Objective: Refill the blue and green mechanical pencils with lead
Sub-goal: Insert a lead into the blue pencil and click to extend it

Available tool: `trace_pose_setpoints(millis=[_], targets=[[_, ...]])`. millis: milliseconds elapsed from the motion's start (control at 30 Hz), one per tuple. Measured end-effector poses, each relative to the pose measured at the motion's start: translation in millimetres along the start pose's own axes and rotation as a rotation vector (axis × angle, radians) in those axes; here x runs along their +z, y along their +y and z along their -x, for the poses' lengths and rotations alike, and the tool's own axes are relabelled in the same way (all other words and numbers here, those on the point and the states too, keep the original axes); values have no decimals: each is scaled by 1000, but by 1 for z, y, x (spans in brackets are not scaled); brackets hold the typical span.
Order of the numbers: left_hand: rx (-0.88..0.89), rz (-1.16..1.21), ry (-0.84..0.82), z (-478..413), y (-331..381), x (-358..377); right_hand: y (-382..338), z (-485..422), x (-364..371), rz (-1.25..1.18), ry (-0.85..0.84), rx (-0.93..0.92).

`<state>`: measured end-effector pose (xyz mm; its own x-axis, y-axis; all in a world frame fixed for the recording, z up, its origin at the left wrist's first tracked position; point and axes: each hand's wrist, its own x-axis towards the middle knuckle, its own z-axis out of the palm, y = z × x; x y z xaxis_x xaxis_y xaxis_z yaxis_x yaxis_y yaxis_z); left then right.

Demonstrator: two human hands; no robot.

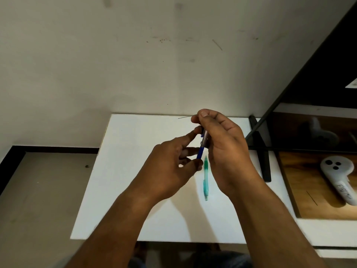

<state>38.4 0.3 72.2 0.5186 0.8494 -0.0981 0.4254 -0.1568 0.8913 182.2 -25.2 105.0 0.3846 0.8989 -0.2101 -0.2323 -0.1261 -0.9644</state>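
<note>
Above the white table [135, 190], my left hand [170, 165] holds the blue mechanical pencil [201, 151] nearly upright, with its fingers curled round the barrel. My right hand [226, 147] pinches a thin dark lead [185, 117] between thumb and forefinger. The lead sticks out to the left, just above the pencil's top end. The green mechanical pencil [205, 178] lies flat on the table below my hands, pointing away from me. The blue pencil's upper part is partly hidden behind my right hand's fingers.
A wall rises right behind the table. A black metal leg and bar [260, 147] stand at the table's right edge. On a wooden surface to the right lies a white controller [340, 176]. The floor shows on the left.
</note>
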Motion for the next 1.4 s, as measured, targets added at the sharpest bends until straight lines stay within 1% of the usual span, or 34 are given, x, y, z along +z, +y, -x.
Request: trace_pose_setpoints(millis=[67, 167, 233, 300, 467, 567, 633, 800, 1400], targets=[[33, -34, 2, 1, -1, 1, -3, -1, -3, -22, 39, -41], [9, -17, 45, 1, 0, -1, -7, -1, -10, -43, 107, -114], [-26, 59, 69, -1, -1, -6, -10, -1, -15, -41, 137, -179], [-9, 144, 87, -1, -1, -9, -12, 1, -19, 0, 149, -260], [125, 189, 169, 5, 9, -16, -19, 13, -18, 111, 75, -459], [197, 135, 245, 6, 14, -17, -20, 21, -12, 177, 11, -565], [200, 114, 285, 6, 16, -17, -20, 25, -8, 194, -25, -612], [198, 68, 385, 6, 20, -19, -22, 31, -4, 146, -57, -611], [227, 14, 432, 4, 21, -23, -22, 31, -4, 230, -16, -729]])
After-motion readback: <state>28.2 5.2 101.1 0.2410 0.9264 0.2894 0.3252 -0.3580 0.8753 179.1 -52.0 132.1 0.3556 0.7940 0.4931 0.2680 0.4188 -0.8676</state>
